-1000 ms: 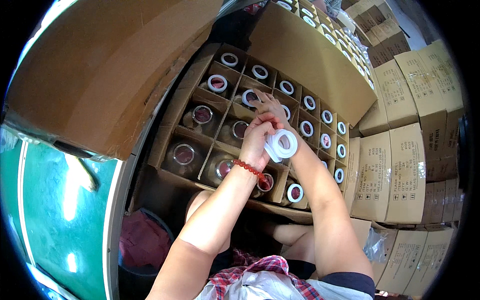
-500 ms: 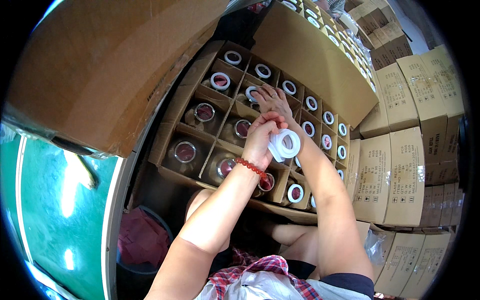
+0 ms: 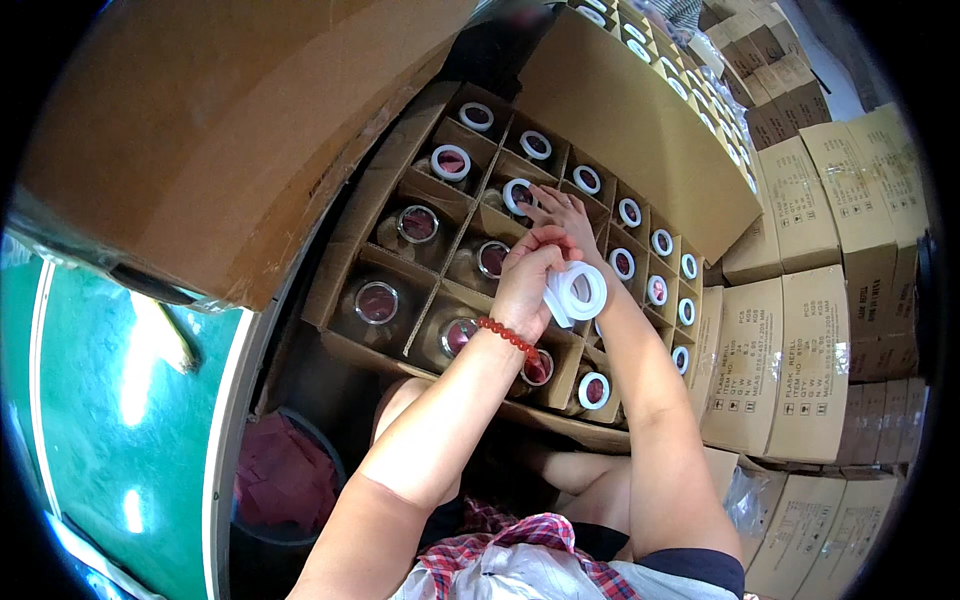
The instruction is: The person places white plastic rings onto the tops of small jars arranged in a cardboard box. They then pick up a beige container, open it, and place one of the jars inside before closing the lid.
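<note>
My left hand point(image 3: 528, 278), with a red bead bracelet point(image 3: 507, 337) at its wrist, is closed on a short stack of white rings point(image 3: 578, 294). Just beyond it my right hand point(image 3: 565, 222) reaches across, fingers stretched out and apart. Its fingertips are at the edge of a white ring point(image 3: 517, 196) seated on a bottle mouth. Both hands are over an open carton point(image 3: 340, 240) divided into cells by cardboard. Glass bottles stand in the cells. Many mouths wear white rings; several nearer ones, such as a glass bottle point(image 3: 377, 303) at the near left, are bare.
A large cardboard box point(image 3: 220, 130) looms at the upper left over a green table point(image 3: 110, 400). Below sits a bucket point(image 3: 335, 450) of dark pink material. Closed cartons point(image 3: 780, 350) are stacked at right, and a second divided carton of ringed bottles lies beyond the raised flap point(image 3: 640, 120).
The right fingers have drawn back slightly from the top of the ring to its right edge. The left hand still grips the white rings. The whole view has shifted a little.
</note>
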Tool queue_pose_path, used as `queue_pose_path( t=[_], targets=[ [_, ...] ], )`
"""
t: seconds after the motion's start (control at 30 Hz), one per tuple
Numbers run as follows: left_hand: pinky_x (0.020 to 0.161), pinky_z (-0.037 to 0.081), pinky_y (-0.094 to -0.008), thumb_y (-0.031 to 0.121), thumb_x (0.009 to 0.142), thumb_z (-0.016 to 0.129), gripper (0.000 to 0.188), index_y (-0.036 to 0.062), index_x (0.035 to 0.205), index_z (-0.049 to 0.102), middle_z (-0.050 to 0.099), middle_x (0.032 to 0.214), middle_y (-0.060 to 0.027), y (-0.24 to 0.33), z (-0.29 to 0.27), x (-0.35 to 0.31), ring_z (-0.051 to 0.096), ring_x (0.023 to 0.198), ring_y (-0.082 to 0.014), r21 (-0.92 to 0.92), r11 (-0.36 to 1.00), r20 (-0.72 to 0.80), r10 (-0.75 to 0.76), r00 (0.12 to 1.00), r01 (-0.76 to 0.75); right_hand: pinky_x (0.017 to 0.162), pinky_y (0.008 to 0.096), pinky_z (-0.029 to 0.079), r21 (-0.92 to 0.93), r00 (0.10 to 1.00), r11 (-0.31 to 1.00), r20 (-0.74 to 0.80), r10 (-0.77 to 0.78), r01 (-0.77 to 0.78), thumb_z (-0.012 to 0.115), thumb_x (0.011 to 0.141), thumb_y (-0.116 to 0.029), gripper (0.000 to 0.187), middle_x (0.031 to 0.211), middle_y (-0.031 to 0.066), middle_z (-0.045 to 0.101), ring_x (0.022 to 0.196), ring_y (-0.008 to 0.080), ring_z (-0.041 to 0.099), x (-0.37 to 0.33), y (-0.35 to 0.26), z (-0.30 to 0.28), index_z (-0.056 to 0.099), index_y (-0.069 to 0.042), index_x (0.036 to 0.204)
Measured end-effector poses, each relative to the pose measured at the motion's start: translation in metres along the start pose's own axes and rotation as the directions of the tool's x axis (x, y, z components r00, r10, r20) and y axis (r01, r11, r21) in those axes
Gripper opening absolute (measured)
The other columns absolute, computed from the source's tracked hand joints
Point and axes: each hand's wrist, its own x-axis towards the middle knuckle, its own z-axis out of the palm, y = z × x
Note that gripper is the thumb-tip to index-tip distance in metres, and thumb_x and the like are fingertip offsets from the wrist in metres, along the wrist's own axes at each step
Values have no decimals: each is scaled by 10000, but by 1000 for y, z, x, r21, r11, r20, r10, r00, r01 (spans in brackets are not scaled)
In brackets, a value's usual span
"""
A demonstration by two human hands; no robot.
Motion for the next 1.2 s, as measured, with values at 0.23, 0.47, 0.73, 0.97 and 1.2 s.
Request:
queue_pose_path(
  t=[0.23,0.47,0.73,0.97,1.2],
  targets=[
    [770,537,-312,-128,724,446,309,8,986,536,594,922,-89,-1,0,3,609,840,-190,-11,1000,22,9,1000,-9,1035,467,298,129,989,982,77,126,-135,545,804,-228,406,1315,96,501,1251,272,441,17,-12,-13,606,-222,1205],
    [723,544,-318,-101,708,436,317,7,996,515,573,909,-101,16,-4,6,598,821,-200,32,992,-54,123,991,-122,837,371,486,539,941,798,-28,337,-270,624,824,-133,347,1145,101,633,983,299,617,0,-8,-55,602,-79,1165],
    [774,518,-320,-106,758,448,265,-10,988,538,582,937,-110,19,-22,14,590,846,-206,131,980,-5,150,989,-148,677,256,485,910,840,177,252,481,-374,678,847,-272,410,1026,76,641,800,117,588,-72,-83,-112,599,-23,1163],
    [752,525,-345,-81,748,442,326,14,1057,485,551,953,-107,12,-26,0,578,850,-229,143,988,-34,66,997,-60,766,283,520,778,894,606,-140,426,-167,699,816,-117,253,1161,104,554,979,178,595,-103,-114,-122,658,-44,1055],
    [771,510,-332,-92,728,510,421,15,1130,449,566,951,-100,34,-37,-36,579,868,-206,97,990,44,99,994,-103,813,342,518,558,901,828,-325,287,-63,649,816,-60,303,1150,152,568,986,291,610,-110,-146,-133,615,-26,1115]
  ],
)
